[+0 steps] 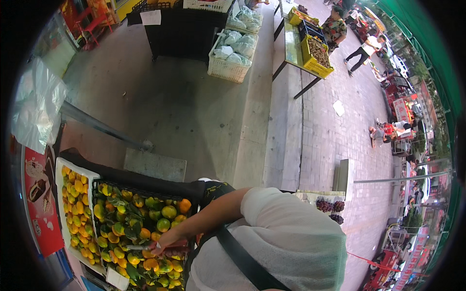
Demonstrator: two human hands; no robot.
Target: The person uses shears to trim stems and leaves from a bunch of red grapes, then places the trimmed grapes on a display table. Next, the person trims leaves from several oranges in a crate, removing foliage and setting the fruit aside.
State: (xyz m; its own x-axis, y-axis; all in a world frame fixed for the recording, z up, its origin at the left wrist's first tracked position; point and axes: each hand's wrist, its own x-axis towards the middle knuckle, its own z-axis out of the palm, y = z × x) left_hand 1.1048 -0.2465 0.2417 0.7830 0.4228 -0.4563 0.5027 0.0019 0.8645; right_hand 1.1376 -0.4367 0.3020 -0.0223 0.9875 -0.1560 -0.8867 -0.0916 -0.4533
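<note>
My right hand [162, 245] reaches over a black crate [145, 186] of green and orange citrus fruit [168, 212] with leaves. It is closed on a slim metal tool [137, 247], perhaps scissors or a blade, whose tip points left just above the fruit. Just below my right wrist lies a shaded reddish shape [177, 251]; it may be part of my left hand, but its outline and grip are unclear. Beside that crate, a white foam box [95, 176] holds smaller yellow-orange fruit [77, 207]. A blank-looking card [117, 278] rests at the crates' lower edge.
A metal pole [105, 125] rises beyond the crates, near a hanging clear plastic bag [38, 105]. White baskets [229, 72] of bagged goods stand farther off. A table [291, 47] bears yellow crates [316, 67]. Dark grapes [324, 206] lie behind my shoulder. People stand on the paving.
</note>
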